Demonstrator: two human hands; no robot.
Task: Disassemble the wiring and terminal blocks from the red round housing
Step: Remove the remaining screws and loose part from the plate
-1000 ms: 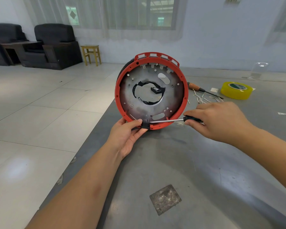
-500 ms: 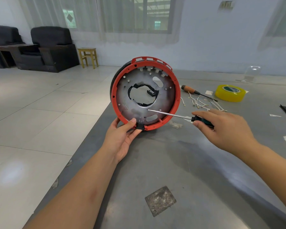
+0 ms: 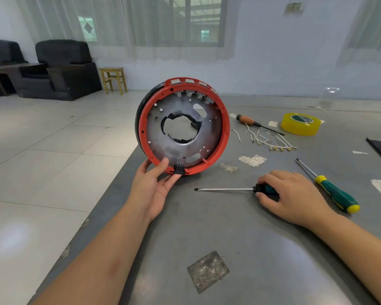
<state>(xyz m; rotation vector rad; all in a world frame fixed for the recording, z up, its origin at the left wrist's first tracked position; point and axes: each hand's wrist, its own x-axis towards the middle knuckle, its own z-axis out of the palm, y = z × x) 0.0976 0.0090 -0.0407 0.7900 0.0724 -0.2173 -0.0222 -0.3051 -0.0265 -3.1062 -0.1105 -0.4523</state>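
Red housing [image 3: 226, 130] is standing on edge at the table's [image 3: 229, 227] left side; we are steadying its lower rim with our left hand [image 3: 156, 190], thumb beside the black terminal block [image 3: 179, 169]. Our right hand [image 3: 288, 194] is gripping the screwdriver [image 3: 229, 189] handle flat on the table, so we are keeping the rim braced before prying.

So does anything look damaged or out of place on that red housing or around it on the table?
Yes. The black lining around the centre hole of the red housing is torn and jagged instead of a clean circle. On the table, loose white wires lie scattered beside the yellow tape roll.
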